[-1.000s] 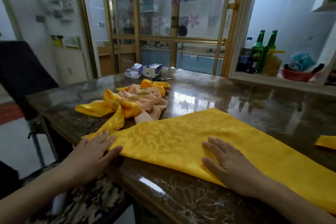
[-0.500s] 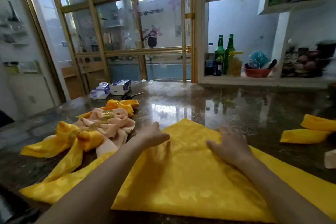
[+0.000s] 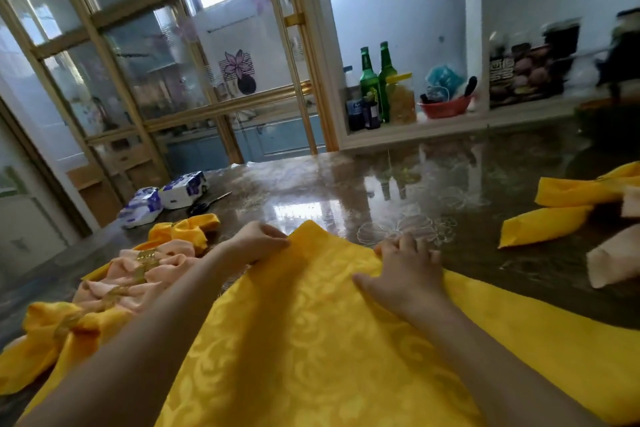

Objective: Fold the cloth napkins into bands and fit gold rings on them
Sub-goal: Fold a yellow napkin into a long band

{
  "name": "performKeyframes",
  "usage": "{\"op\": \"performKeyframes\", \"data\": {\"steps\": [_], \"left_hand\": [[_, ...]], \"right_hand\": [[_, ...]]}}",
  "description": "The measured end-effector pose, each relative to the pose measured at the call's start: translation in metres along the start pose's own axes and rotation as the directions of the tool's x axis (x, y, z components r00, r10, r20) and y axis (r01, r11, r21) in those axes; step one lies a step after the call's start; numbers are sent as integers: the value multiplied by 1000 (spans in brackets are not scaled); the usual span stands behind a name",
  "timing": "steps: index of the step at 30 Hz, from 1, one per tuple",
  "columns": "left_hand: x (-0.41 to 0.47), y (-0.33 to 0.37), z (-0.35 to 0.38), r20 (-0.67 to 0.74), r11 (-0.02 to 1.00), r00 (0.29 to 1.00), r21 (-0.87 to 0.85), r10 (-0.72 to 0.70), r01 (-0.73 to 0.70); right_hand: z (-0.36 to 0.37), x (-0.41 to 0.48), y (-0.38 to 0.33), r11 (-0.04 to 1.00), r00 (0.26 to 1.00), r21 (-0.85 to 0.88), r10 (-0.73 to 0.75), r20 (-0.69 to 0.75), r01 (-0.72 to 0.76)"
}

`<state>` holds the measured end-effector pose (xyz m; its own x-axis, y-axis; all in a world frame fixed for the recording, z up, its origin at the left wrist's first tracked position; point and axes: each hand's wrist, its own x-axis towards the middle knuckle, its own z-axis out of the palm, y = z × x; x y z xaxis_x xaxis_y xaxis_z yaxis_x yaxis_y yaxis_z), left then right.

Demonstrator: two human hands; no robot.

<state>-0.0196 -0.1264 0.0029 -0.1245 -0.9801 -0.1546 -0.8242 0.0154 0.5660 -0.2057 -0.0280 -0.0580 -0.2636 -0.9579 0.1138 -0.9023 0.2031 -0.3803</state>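
Fingers (image 3: 277,242) of my left hand (image 3: 256,241) pinch the far edge of the yellow napkin (image 3: 311,340). My right hand (image 3: 408,274) grips that edge too. I see the napkin flat on the worktop (image 3: 346,191) at 6 o'clock, with ringed napkins (image 3: 138,274) at 9 o'clock.

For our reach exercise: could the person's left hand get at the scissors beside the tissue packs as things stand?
Probably yes, once it lets go: the left hand pinches the far edge of the yellow napkin, and the scissors lie just beyond, only a low folded napkin nearby.
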Motion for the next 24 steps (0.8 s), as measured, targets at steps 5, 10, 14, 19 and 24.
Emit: {"op": "performKeyframes", "data": {"steps": [5,10,14,19,24], "left_hand": [[-3,-1,1,-71,988,986,-26,148,-150],[-22,-11,5,-112,921,924,187,365,-341],[-38,-13,21,-70,882,940,374,334,-285],[-39,-18,35,-218,916,946,373,240,-146],[-33,-35,40,-161,954,959,231,231,-191]], "right_hand": [[-3,1,1,985,990,174,40,-138,-15],[-4,2,-2,932,931,360,106,-348,28],[-3,1,-4,909,902,409,109,-419,81],[3,-5,-6,919,922,383,63,-381,95],[4,-4,-5,922,945,373,23,-326,107]]}}
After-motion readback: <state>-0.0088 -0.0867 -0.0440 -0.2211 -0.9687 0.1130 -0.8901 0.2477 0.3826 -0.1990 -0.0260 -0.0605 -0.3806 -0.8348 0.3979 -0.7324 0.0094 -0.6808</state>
